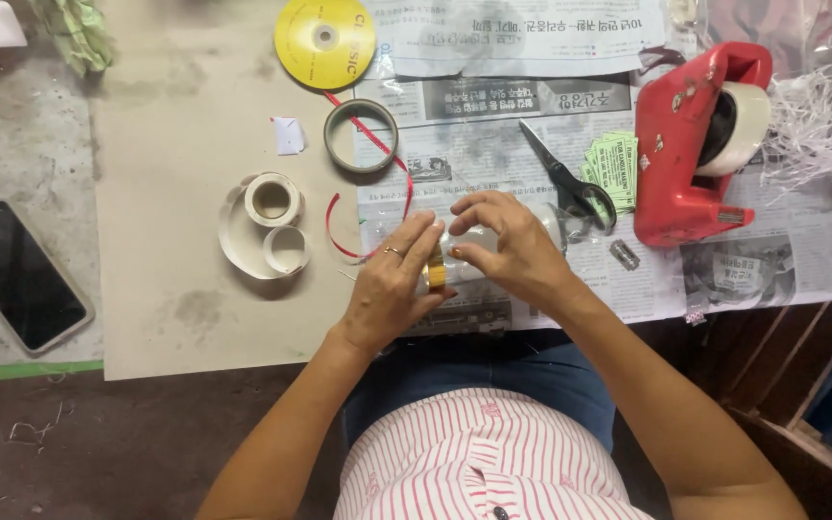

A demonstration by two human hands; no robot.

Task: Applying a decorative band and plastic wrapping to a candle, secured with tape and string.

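A clear plastic bottle (551, 223) lies on its side on the newspaper (493, 144), and both my hands grip it. My left hand (392, 284), with a ring on one finger, pinches the yellow band (435, 273) near the bottle's end. My right hand (507, 241) curls over the bottle's middle, thumb pressed beside that yellow band. Much of the bottle is hidden under my fingers.
Black scissors (570, 178), green tickets (613, 169) and a red tape dispenser (690, 144) lie to the right. A tape ring (361, 136), red ribbon (377, 144), white tape rolls (270, 226) and a yellow disc (325, 40) sit left and above. A phone (16, 274) rests far left.
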